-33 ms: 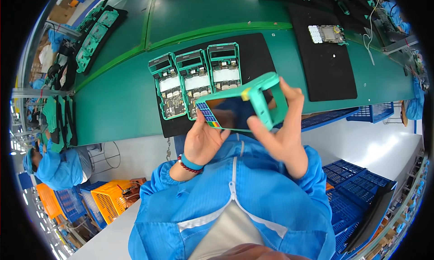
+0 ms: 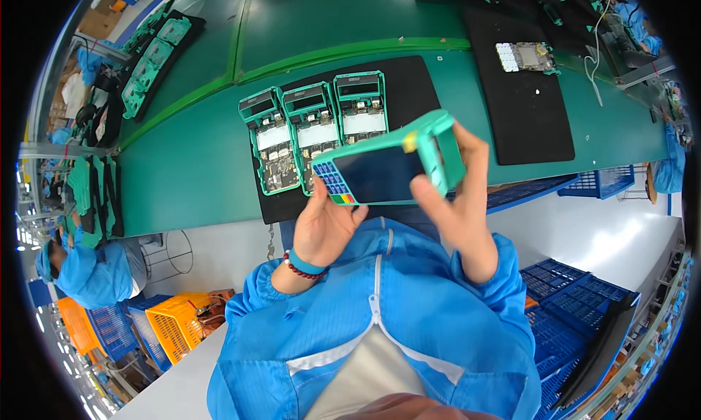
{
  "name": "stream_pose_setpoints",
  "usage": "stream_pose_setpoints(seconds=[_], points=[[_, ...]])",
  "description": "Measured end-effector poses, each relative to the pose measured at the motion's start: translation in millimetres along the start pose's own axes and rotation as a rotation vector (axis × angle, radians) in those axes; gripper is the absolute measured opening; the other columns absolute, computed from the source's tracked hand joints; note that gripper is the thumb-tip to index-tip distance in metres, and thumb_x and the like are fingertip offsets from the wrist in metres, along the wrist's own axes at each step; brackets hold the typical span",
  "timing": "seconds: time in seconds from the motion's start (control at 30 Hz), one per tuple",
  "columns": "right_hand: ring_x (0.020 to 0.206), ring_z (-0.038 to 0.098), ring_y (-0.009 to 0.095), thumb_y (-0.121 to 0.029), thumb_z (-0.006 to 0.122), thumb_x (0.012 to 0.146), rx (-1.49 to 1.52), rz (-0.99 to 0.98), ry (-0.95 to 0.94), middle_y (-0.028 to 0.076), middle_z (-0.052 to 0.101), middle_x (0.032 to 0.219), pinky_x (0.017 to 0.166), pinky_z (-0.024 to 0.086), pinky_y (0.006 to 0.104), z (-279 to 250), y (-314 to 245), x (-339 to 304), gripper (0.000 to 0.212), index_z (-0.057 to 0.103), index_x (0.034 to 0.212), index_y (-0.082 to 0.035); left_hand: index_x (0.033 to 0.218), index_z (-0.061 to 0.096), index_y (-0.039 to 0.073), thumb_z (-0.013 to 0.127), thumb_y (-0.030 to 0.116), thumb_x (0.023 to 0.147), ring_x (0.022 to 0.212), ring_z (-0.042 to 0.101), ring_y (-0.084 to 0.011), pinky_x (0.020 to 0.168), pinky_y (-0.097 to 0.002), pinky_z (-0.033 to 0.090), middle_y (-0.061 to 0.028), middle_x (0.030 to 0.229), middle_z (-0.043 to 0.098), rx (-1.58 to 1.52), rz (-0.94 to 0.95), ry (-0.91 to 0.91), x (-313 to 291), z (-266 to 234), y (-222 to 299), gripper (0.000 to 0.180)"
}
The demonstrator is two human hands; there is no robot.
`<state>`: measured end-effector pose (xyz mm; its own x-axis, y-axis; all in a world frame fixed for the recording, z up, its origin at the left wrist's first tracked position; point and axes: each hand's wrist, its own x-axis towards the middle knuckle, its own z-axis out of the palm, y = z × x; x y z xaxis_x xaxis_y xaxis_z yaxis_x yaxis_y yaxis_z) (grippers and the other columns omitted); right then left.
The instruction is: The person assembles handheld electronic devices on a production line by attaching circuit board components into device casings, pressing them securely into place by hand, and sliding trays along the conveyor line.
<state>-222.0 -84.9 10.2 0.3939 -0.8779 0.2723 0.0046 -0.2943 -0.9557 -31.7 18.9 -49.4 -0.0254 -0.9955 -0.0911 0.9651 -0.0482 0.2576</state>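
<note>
Between my two hands is a green payment terminal with a dark screen, blue keys and a row of coloured keys (image 2: 376, 173). It is held tilted above the table's front edge. My left hand (image 2: 321, 234) grips the keypad end from below, thumb at its edge. At the other end, my right hand (image 2: 467, 194) has its fingers behind the open green frame and its thumb by the screen. Behind the terminal, three opened green housings with bare circuit boards lie side by side: a left one (image 2: 275, 139), a middle one (image 2: 318, 134) and a right one (image 2: 363, 124), partly covered.
The housings lie on a black mat (image 2: 412, 91) on the green table (image 2: 190, 157). Another black mat (image 2: 522, 121) bears a circuit board (image 2: 526, 56). Blue crates (image 2: 562, 310) stand at my right, an orange crate (image 2: 175, 321) at left. A person in blue (image 2: 98, 270) works at far left.
The terminal has turned slightly, so its screen and keypad face me more fully. Its keypad end has shifted a little left and up. Both hands still hold it.
</note>
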Motion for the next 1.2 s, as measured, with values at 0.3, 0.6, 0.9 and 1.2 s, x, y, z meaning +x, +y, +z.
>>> stream_pose_setpoints(seconds=[0.3,0.6,0.9,1.2], points=[[0.124,0.051,0.021,-0.011,0.052,0.101,0.408,0.311,0.041,0.017,0.049,0.137,0.105,0.041,0.0343,3.2,39.4,16.3,0.056,0.027,0.149,0.003,0.125,0.064,0.013,0.077,0.022,0.079,0.128,0.054,-0.0242,0.108,-0.0463,0.036,-0.0058,0.136,0.058,2.203,0.641,-0.545,20.9,49.5,5.3,0.048],[0.124,0.050,0.048,-0.032,0.058,0.098,-0.693,-0.047,0.079,0.032,0.053,0.132,0.106,0.037,0.0498,-13.4,78.1,67.7,0.065,0.037,0.142,0.011,0.144,0.038,-0.005,0.064,0.025,0.094,0.105,0.058,-0.0385,0.093,-0.0441,0.044,-0.0236,0.120,0.060,2.527,0.530,0.713,-12.0,-7.9,106.9,0.064],[0.120,0.054,0.035,-0.020,0.069,0.091,-0.427,0.063,-0.019,0.026,0.053,0.132,0.102,0.042,0.0427,-30.3,84.1,27.4,0.063,0.042,0.143,0.001,0.148,0.032,-0.005,0.072,0.025,0.091,0.111,0.059,-0.0230,0.091,-0.0333,0.049,-0.0183,0.125,0.059,1.320,0.342,0.737,-15.9,-22.7,118.0,0.076],[0.132,0.048,0.025,0.000,0.068,0.087,0.254,0.534,-0.142,0.021,0.048,0.144,0.108,0.039,0.0356,-36.7,52.5,64.6,0.072,0.031,0.149,0.007,0.143,0.039,0.000,0.060,0.016,0.098,0.117,0.057,-0.0188,0.098,-0.0343,0.048,-0.0112,0.131,0.058,0.692,0.110,0.495,-23.6,-17.9,126.2,0.052]])
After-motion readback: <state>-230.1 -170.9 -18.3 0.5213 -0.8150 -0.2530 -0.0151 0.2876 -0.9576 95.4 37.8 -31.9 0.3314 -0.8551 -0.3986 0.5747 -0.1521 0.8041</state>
